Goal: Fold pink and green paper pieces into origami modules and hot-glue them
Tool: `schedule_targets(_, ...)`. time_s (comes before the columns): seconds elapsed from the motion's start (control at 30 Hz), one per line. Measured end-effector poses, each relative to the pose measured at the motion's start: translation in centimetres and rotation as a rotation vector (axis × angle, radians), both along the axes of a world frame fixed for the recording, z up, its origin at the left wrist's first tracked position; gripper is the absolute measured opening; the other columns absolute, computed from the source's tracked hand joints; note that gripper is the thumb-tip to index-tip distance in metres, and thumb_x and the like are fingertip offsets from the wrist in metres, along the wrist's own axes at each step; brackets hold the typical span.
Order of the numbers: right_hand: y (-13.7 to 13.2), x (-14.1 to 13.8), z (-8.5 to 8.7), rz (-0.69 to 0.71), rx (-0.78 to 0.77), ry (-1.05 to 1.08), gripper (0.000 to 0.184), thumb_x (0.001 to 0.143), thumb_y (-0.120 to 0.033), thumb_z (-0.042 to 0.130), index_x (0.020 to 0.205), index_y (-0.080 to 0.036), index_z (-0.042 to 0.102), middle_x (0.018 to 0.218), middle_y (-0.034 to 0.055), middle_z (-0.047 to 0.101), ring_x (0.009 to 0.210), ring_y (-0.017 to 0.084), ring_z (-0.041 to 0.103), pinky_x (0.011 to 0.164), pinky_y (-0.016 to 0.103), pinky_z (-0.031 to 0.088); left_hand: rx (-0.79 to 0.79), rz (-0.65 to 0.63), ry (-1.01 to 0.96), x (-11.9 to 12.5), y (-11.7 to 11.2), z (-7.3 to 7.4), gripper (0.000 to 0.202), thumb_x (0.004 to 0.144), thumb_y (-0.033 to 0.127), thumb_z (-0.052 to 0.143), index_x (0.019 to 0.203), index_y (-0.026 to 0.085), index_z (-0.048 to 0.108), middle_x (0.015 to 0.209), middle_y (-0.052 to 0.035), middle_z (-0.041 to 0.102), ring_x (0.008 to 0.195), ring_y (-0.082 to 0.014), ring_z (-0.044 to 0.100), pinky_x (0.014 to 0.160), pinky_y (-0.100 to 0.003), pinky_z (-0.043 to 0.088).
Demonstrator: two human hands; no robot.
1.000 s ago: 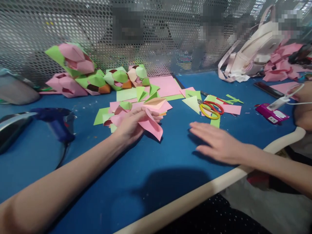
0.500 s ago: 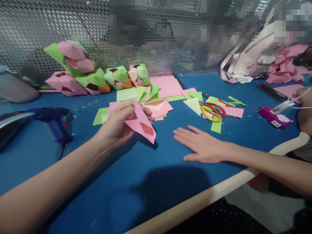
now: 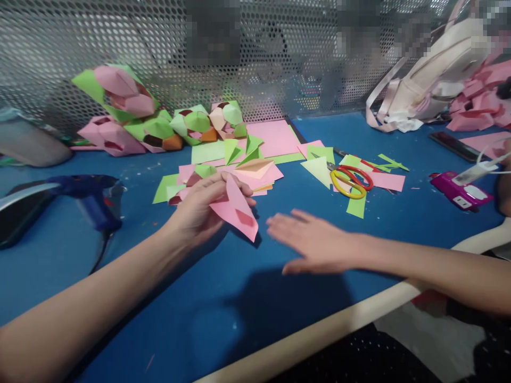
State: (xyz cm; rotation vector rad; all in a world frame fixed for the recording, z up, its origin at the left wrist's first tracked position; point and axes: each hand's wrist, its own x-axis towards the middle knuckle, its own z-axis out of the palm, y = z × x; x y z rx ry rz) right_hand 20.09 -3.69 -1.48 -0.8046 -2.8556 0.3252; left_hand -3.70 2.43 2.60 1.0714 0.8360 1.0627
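My left hand (image 3: 195, 210) is closed on a folded pink paper piece (image 3: 237, 209), which it holds just above the blue table (image 3: 207, 314) with the point down to the right. My right hand (image 3: 313, 242) lies flat and open, fingers stretched toward the pink piece, a short gap from its tip. Behind my left hand lies a heap of pink, green and orange folded papers (image 3: 247, 167). Red and yellow scissors (image 3: 351, 181) rest on paper scraps to the right.
Finished pink and green paper models (image 3: 155, 122) line the perforated metal screen at the back. A blue glue gun (image 3: 91, 199) lies at the left. A magenta device (image 3: 459, 191), a phone (image 3: 455, 144) and a pale bag (image 3: 431, 80) sit at the right.
My right hand has slid left across the table toward the pink piece. My left hand has drawn the pink piece slightly left and turned it a little.
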Motion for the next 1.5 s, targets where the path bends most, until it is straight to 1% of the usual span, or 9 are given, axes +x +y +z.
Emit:
schedule_targets(0.1,2.3,3.8,0.3,-0.446,0.056,-0.026,0.076,0.089,-0.063,0.037,0.141,-0.008,0.037,0.149,0.0189,0.031,0.139,0.033,0.026,0.113,0.054,0.021,-0.008,0.011,-0.021,0.0,0.3,-0.2,0.009,0.080,0.018,0.059,0.075,0.011,0.058,0.077,-0.0048,0.067,0.066,-0.0198,0.069,0.060,-0.032,0.057)
schedule_targets(0.17,1.5,4.0,0.6,-0.543,0.118,0.018,0.075,0.090,-0.060,0.036,0.141,-0.005,0.036,0.148,0.0218,0.030,0.139,0.035,0.025,0.112,0.055,0.022,-0.016,0.020,-0.024,0.1,0.5,-0.2,0.009,0.081,0.017,0.058,0.075,0.010,0.058,0.077,-0.0047,0.067,0.066,-0.0192,0.068,0.061,-0.032,0.057)
schedule_targets(0.3,-1.4,-0.8,0.5,0.139,0.112,0.078,0.071,0.091,-0.059,0.037,0.141,-0.009,0.035,0.150,0.0154,0.031,0.141,0.028,0.022,0.116,0.047,0.018,-0.031,0.019,-0.010,0.3,0.4,-0.3,0.010,0.083,0.017,0.057,0.075,0.011,0.058,0.079,-0.0039,0.067,0.067,-0.0181,0.068,0.061,-0.030,0.057)
schedule_targets(0.37,-1.0,-3.1,0.2,0.179,0.061,0.073,0.074,0.090,-0.061,0.035,0.141,-0.007,0.034,0.148,0.0161,0.034,0.139,0.027,0.026,0.115,0.045,0.019,-0.027,0.005,0.005,0.3,0.2,-0.4,0.010,0.083,0.017,0.056,0.076,0.011,0.058,0.079,-0.0039,0.067,0.068,-0.0181,0.067,0.061,-0.030,0.056)
schedule_targets(0.7,3.6,2.8,1.4,-0.706,0.393,-0.203,0.080,0.087,-0.065,0.036,0.113,0.008,0.059,0.119,0.0348,0.056,0.120,0.044,0.047,0.109,0.056,0.023,-0.059,0.002,0.022,0.5,0.4,-1.6,0.010,0.076,0.021,0.063,0.069,0.014,0.060,0.078,-0.0046,0.067,0.065,-0.0180,0.065,0.061,-0.030,0.054)
schedule_targets(0.87,5.9,0.9,0.6,-0.307,0.161,-0.045,0.077,0.088,-0.065,0.033,0.137,-0.006,0.043,0.145,0.0192,0.038,0.136,0.031,0.032,0.113,0.045,0.025,-0.131,-0.051,0.009,1.4,-0.3,-2.1,0.009,0.076,0.022,0.064,0.072,0.015,0.060,0.078,-0.0032,0.066,0.065,-0.0160,0.064,0.062,-0.028,0.053)
schedule_targets(1.1,5.9,3.5,-0.3,-0.544,0.117,0.002,0.076,0.093,-0.057,0.030,0.140,0.002,0.035,0.146,0.0265,0.031,0.136,0.034,0.031,0.111,0.051,0.029,-0.137,-0.075,0.033,1.3,-0.7,-2.5,0.012,0.078,0.023,0.063,0.073,0.014,0.057,0.079,-0.0044,0.065,0.065,-0.0169,0.064,0.061,-0.028,0.052)
schedule_targets(1.3,1.4,7.4,0.8,0.106,-0.004,-0.032,0.074,0.090,-0.049,0.047,0.149,-0.015,0.017,0.151,0.0131,0.026,0.142,0.022,0.019,0.115,0.046,0.021,-0.139,-0.107,0.059,1.5,-0.6,-2.3,0.012,0.081,0.024,0.061,0.074,0.015,0.058,0.078,-0.0035,0.064,0.068,-0.0158,0.063,0.064,-0.026,0.049)
schedule_targets(1.5,4.2,10.0,0.6,0.032,0.263,0.088,0.063,0.089,-0.039,0.053,0.142,-0.011,0.034,0.144,0.0186,0.039,0.139,0.026,0.027,0.110,0.050,0.032,-0.139,-0.118,0.056,1.5,-0.9,-2.3,0.014,0.082,0.027,0.061,0.074,0.016,0.058,0.078,-0.0028,0.063,0.067,-0.0149,0.062,0.063,-0.026,0.047)
